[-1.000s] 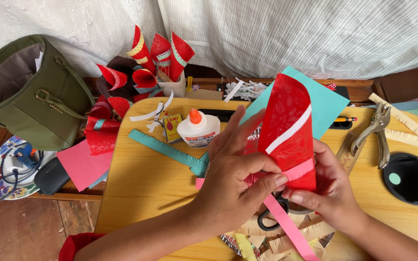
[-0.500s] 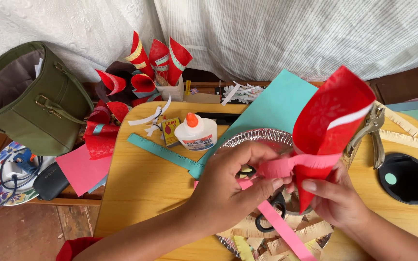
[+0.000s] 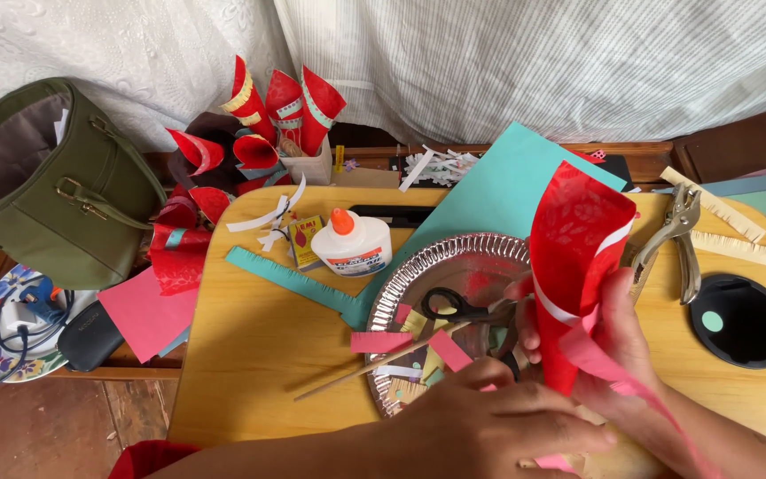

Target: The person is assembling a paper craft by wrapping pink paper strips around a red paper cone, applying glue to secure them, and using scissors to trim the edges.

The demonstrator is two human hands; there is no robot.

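Lowered from its raised tilt, red patterned paper cone with white stripe [image 3: 574,266] stands at 3 o'clock, right hand [image 3: 618,341] fingers wrapped round it, left hand [image 3: 498,426] fingers curled low over pink paper strip [image 3: 609,372]; step judged strip-fixing, pressing next.

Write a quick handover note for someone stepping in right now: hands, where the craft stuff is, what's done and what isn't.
Right hand grips the rolled red paper cone upright over the table edge.
Left hand is low in front, at the pink strip by the cone's base.
Scissors and paper scraps lie in the silver plate; glue bottle stands left of it.
Finished cones stand at the back.
The pink strip hangs loose, not yet fixed.
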